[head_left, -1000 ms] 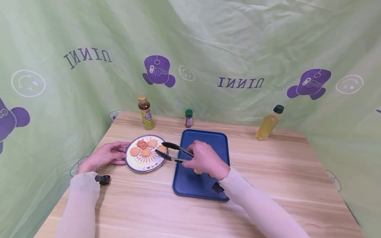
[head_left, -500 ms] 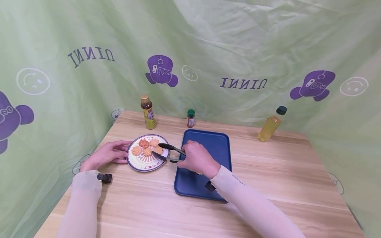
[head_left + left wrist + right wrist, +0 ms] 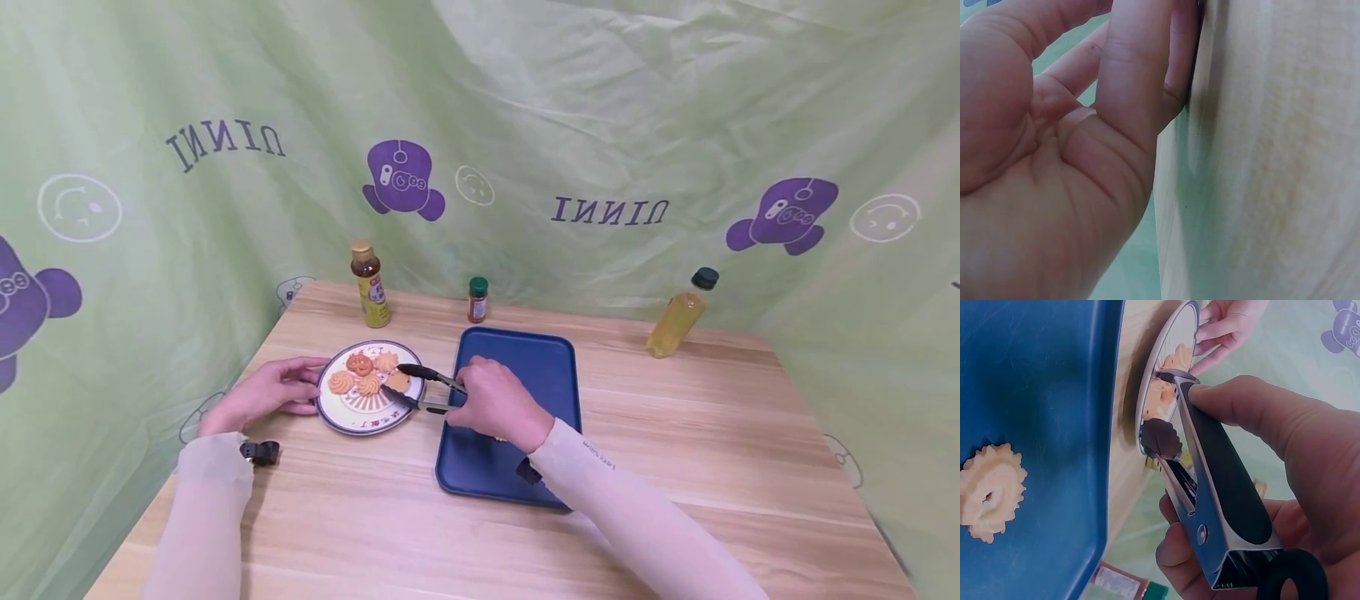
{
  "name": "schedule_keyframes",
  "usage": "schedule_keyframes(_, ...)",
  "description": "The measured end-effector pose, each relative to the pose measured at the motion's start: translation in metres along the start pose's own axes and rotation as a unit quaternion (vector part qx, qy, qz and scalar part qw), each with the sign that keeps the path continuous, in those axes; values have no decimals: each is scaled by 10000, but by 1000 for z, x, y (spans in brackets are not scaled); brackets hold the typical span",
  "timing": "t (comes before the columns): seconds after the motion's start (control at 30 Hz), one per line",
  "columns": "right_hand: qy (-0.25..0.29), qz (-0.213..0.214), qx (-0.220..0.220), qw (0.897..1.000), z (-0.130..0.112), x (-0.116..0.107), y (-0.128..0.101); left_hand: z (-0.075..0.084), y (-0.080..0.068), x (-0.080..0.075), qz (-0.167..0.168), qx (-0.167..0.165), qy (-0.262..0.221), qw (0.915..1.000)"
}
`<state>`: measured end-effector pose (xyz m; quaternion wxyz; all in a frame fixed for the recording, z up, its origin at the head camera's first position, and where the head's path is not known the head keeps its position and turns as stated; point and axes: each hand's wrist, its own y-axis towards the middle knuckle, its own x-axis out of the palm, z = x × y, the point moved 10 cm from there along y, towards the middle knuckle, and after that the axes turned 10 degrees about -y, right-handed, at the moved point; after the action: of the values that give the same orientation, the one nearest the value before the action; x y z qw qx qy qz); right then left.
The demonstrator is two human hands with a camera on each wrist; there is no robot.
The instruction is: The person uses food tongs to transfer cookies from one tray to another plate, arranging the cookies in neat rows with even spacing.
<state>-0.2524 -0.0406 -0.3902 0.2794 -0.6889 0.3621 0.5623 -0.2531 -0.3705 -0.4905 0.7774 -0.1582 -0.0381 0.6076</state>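
Nearest to me, two pale sleeved forearms reach out over the light wooden desk [image 3: 675,433], each with a small black wrist clip; the right hand [image 3: 491,402] hovers over the left part of the dark blue rectangular plastic tray [image 3: 555,358], its fingers [image 3: 1241,403] and thumb curled round the black-handled metal tongs [image 3: 420,386]; the tongs point leftward over the round white plate with the dark striped rim [image 3: 352,421], their two tips set a little apart on either side of a golden swirled biscuit [image 3: 398,381] at the plate's right edge; whether the tips touch it I cannot tell; on the tray, just beneath the wrist, lies a pale ring-shaped frilled biscuit [image 3: 991,490].

The left hand [image 3: 262,392] rests on the desk against the plate's left rim, fingers loosely extended and close together, the fingertips touching the rim; four more orange and yellow piped biscuits [image 3: 362,372] sit on the plate.

Farther back stand a tall amber sauce bottle with a yellow label [image 3: 370,284], a small green-capped red spice jar [image 3: 477,299], and, well apart to the right, a yellow oil bottle with a dark green cap [image 3: 681,313]; behind all hangs a green printed cloth backdrop [image 3: 525,125].
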Motion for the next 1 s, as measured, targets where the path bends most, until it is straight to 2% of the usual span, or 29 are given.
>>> schedule_keyframes(0.27,8,23,-1,10000,1,1,0,-1,-1,0,17,0,-37,10000)
schedule_keyframes(0.57,470,-111,458,9978,19,2,-13,-2,-1,-3,30,15,-11,10000)
schedule_keyframes(0.73,429,23,552,9975,28,-3,-27,-1,0,-4,39,39,1,10000)
schedule_keyframes(1.0,303,84,823,9961,52,-8,-62,-2,-1,-3,34,24,90,10000)
